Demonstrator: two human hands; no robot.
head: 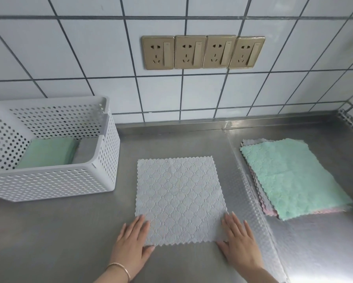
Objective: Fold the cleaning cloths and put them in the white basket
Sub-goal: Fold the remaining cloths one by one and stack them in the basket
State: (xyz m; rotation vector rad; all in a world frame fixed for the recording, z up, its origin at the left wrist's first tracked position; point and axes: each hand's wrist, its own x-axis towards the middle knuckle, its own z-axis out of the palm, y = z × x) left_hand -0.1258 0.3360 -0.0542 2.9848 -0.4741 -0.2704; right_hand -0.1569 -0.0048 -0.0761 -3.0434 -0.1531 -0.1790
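Steel counter (69, 231), tiled wall (89, 48); grey cloth (179, 199) flat.

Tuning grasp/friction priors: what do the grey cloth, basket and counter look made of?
Grey cloth: likely microfibre, matte, diamond-embossed weave, zigzag-cut edges.
White basket: seemingly moulded plastic, matte, perforated walls.
Counter: apparently brushed stainless steel, dull sheen with soft reflections.

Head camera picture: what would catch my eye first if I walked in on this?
Probably the grey cloth spread flat mid-counter, with the left hand and right hand resting on its near corners. Left of it stands the white basket holding a folded green cloth; to the right lies a stack of cloths, mint green on top.
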